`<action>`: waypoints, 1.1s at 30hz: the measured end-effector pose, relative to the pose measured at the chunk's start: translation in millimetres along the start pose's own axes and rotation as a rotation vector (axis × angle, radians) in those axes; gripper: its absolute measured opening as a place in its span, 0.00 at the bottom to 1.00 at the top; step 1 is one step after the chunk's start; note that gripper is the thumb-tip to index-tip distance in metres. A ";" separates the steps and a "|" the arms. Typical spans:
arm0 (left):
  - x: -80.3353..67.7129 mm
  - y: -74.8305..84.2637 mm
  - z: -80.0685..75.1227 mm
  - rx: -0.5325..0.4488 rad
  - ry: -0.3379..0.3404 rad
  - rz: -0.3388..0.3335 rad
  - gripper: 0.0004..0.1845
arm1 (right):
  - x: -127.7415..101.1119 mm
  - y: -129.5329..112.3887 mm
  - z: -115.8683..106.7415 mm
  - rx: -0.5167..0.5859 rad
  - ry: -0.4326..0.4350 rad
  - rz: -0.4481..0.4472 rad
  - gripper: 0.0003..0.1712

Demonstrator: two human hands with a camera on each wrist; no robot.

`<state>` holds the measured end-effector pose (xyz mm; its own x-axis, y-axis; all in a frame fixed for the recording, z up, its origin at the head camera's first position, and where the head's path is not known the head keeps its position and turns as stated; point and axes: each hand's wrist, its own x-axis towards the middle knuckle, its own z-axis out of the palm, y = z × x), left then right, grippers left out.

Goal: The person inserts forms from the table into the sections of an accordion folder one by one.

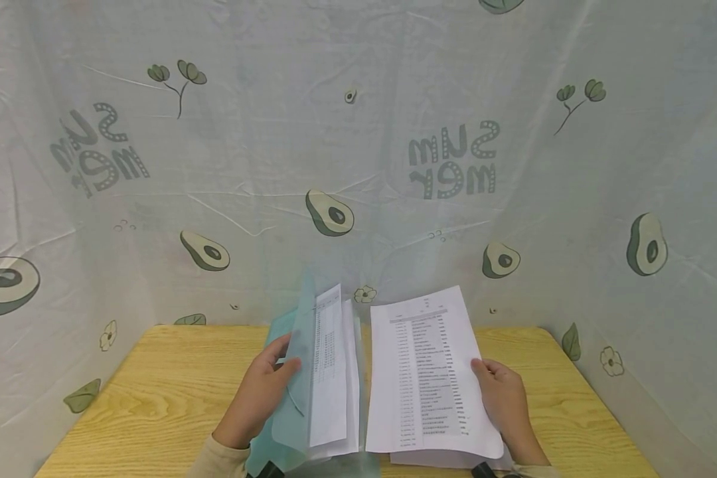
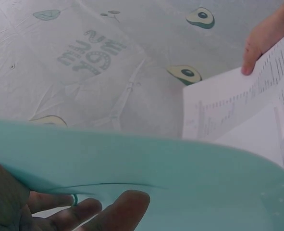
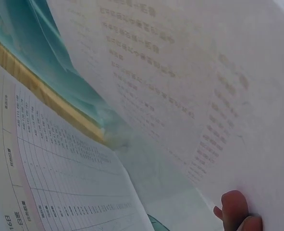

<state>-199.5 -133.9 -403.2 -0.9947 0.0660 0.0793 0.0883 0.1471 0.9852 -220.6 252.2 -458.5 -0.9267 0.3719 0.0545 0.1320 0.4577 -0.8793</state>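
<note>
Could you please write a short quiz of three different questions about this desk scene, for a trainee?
1. True or false: the right hand holds a printed sheet by its right edge.
2. What does the left hand hold? A) a pen B) the translucent green folder cover C) a cup
3. Fill in: the hands work above a ______ table.

Key:
1. True. The thumb lies on the printed side of the sheet.
2. B. The cover is lifted, with printed pages standing behind it.
3. Wooden. A white cloth with avocado prints hangs behind it.
</note>
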 end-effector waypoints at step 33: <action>0.1 0.0 -4.8 -0.017 0.011 0.020 0.27 | -11.4 -8.5 18.2 0.030 0.024 -0.008 0.28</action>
<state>-199.8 -138.7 -402.4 -0.9932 0.0581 0.1007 0.1075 0.1295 0.9857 -217.5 229.4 -460.2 -0.9191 0.3872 0.0727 0.1133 0.4366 -0.8925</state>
